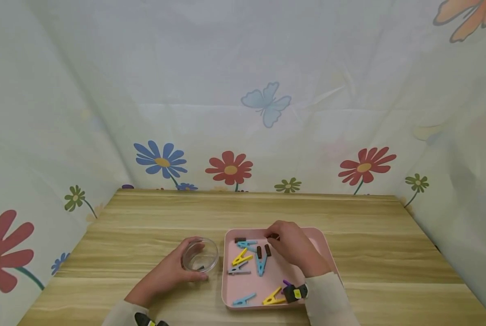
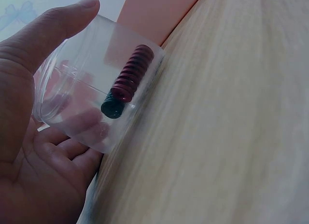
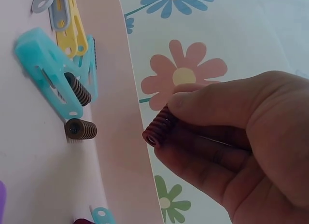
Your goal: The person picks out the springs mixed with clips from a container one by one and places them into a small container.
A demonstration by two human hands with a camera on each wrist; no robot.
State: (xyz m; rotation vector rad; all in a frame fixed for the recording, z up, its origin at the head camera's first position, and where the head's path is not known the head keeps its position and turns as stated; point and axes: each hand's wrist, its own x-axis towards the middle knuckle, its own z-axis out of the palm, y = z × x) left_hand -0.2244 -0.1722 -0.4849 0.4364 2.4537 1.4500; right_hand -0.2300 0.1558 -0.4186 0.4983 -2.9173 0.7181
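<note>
a dark red spring (image 3: 159,129) is pinched between the thumb and fingers of the right hand (image 1: 289,244), above the far part of a pink tray (image 1: 249,284). the left hand (image 1: 171,269) has its thumb and fingers curled round a clear cup (image 2: 104,50), just left of the tray. inside the cup lie a reddish coil (image 2: 133,73) and, touching its lower end, a dark green coil (image 2: 113,106); whether the cup's base rests fully on the wood is hard to tell.

near the right hand in the tray, two brown springs (image 1: 268,250) sit by the upper ends of a blue clip (image 1: 261,267). in the far left corner another dark spring (image 1: 240,240) lies just beside a second blue clip (image 1: 246,244). below that come a yellow clip (image 1: 241,258) and a grey clip (image 1: 239,270). along the near edge are a light blue clip (image 1: 244,299), a second yellow clip (image 1: 272,297) and a purple piece (image 1: 286,282), partly hidden by the black wrist device (image 1: 295,293).

the tray stands on a wood-grain table (image 1: 153,217), and behind it hangs a pale backdrop (image 1: 186,68) printed with flowers and butterflies.
</note>
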